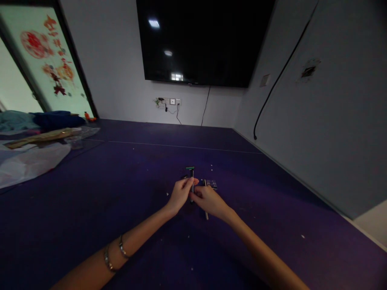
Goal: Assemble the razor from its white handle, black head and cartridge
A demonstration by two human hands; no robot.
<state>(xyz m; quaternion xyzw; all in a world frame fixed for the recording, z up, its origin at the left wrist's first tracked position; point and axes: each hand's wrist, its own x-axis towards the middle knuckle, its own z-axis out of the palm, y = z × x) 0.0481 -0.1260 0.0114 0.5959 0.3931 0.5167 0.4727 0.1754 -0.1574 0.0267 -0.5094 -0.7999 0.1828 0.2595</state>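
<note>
My left hand (179, 195) and right hand (211, 200) hide parts of the handle of the razor (192, 173). Behind my right hand, the middle of a pale stick (207, 216) is covered, and I can't read the print on the small packet (213, 184) beside it. A dark thing (184, 177) behind my left hand is too small to tell. The bottom edge cuts off my forearms (145, 230); the top edge crops the television (205, 44), the left edge the white sheet (34, 163). The red door decoration (34, 44) is blurred.

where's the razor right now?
Head view, below centre: the razor is between the left hand and right hand, head end toward the TV.
</note>
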